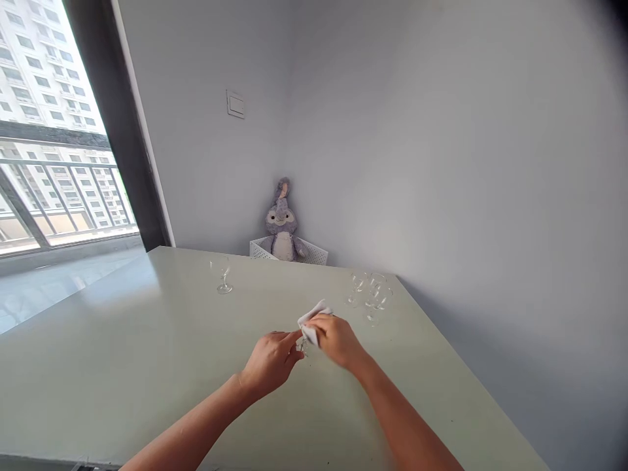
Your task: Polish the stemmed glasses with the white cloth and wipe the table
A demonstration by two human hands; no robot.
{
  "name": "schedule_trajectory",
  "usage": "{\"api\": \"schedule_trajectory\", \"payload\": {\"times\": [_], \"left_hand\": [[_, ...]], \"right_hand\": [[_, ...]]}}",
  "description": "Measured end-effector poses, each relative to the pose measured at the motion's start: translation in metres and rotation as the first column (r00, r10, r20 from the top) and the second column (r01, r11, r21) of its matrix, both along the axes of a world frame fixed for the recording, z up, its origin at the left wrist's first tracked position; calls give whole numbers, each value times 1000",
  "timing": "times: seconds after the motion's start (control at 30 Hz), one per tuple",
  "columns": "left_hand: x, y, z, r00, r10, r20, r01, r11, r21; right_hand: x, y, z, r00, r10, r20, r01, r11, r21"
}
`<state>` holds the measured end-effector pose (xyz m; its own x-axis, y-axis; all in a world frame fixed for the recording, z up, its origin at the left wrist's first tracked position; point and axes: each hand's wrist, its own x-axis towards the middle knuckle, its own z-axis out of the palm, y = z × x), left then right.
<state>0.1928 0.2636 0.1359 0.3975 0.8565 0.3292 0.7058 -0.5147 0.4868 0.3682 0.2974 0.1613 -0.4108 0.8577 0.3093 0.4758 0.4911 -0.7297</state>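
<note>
While the left grip (pixel 271 363) clamps a stemmed glass (pixel 305 348), the right grip (pixel 338 341) clamps a white cloth (pixel 310 325).

We've got the left hand (pixel 271 363) and right hand (pixel 338 340) together, right pinching a white cloth (pixel 314 322) over a stemmed glass (pixel 305 347), mostly hidden. Pale green surface (pixel 147 327) below. Ahead of the hands: one upright wine glass (pixel 222 275) to the left, clustered glasses (pixel 370 296) to the right. Farther on, a gray plush toy (pixel 281 222) sits in a white basket (pixel 289 252).
</note>
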Motion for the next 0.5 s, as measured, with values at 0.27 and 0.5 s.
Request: {"api": "schedule_trajectory", "payload": {"times": [0.27, 0.5], "left_hand": [[12, 17, -11, 916, 175, 361, -146, 984, -107], [37, 23, -20, 754, 277, 595, -295, 953, -70]], "right_hand": [[-18, 5, -29, 456, -415, -787, -224, 803, -553], [-49, -21, -44, 463, -367, -807, -221, 833, -506]]}}
